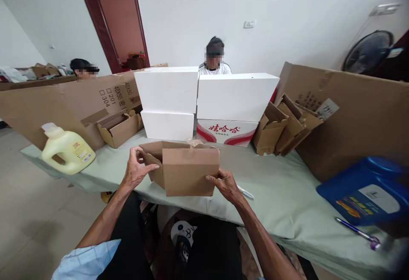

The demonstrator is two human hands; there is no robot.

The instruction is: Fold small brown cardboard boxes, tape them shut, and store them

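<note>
A small brown cardboard box (191, 171) is held between my two hands at the near edge of the table. On its left side, my left hand (138, 167) pinches an end flap, thumb on the near face and fingers behind. My right hand (225, 184) grips the lower right corner, thumb on the front and its other fingers partly hidden. The top looks open on the left, and crumpled clear plastic (195, 142) shows behind its upper edge. Beside my right hand, a white object (245, 192), thin and elongated, lies on the cloth.
White boxes (166, 90) stand stacked ahead, one with red printing. A yellow jug (68, 150) and an open carton (119, 127) are at left. Folded cartons (281, 129), a blue container (364, 192) and a pen (358, 231) are at right. A person (214, 58) sits opposite.
</note>
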